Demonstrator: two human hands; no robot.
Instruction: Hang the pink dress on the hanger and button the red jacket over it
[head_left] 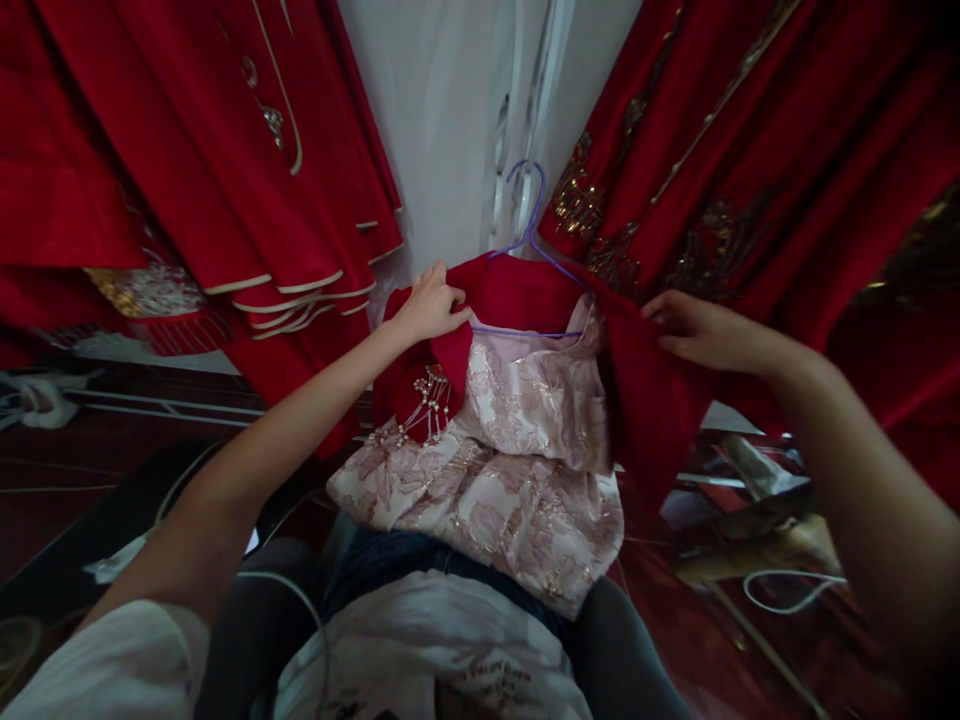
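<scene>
A pale pink brocade dress (536, 385) with gold floral patterning hangs on a purple wire hanger (534, 215), its skirt spread over my lap. A plain red wrap (660, 410) lies around the dress's shoulders and behind its neckline; whether it has sleeves, I cannot tell. My left hand (431, 305) is closed on the wrap's edge at the left shoulder. Out to the right, my right hand (686, 325) pinches the wrap's other side, its fingertips partly hidden by the cloth. A beaded tassel ornament (431, 400) dangles on the red cloth below my left hand.
The hanger's hook catches on the handle of a white cabinet (435, 110). Red garments with pale piping (247, 200) hang at left, and gold-embroidered red garments (787, 180) at right. Assorted items (772, 520) and a white cord loop (784, 590) lie low on the right.
</scene>
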